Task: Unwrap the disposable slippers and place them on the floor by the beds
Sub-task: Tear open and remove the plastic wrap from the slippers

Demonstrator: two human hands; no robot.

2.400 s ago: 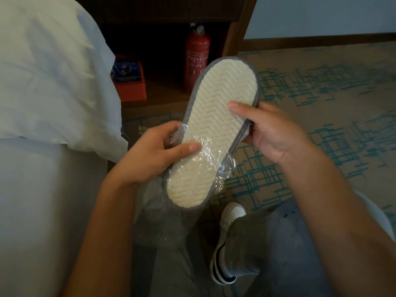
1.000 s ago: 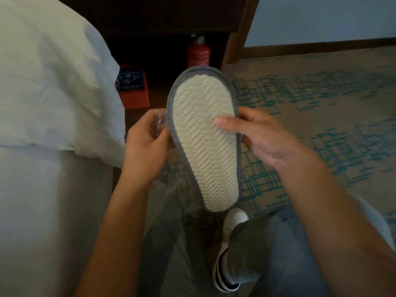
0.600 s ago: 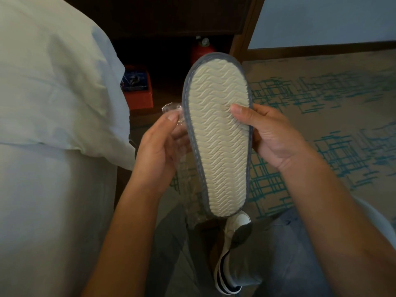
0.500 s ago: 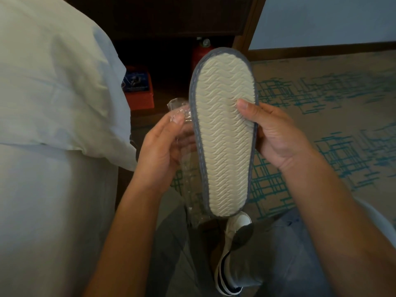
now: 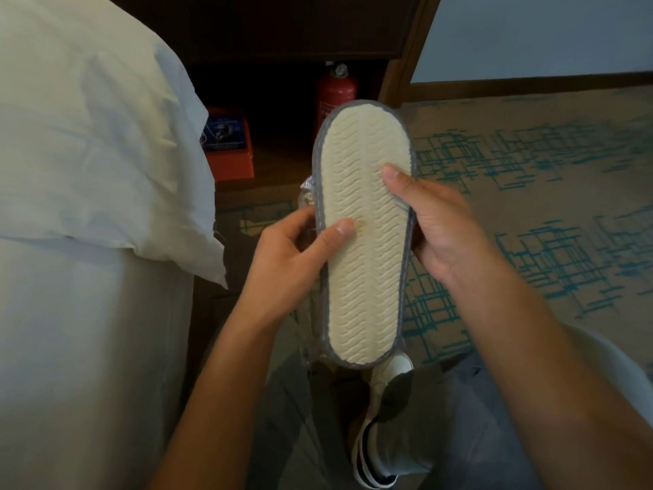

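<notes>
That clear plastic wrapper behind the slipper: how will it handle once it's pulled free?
The plastic wrapper is crumpled and see-through against the left hand, so it is probably thin, floppy and very light. Its glossy film may slip between fingers. The slipper, held straight by both thumbs with the right hand, looks stiffer.

Ribbed matt slipper sole [image 5: 364, 242], glossy plastic wrap [image 5: 308, 192]

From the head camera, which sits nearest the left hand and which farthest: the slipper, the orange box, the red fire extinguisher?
1. slipper: held by the left hand.
2. orange box: up beside the pillow.
3. fire extinguisher: farthest, back in the dark recess.
</notes>
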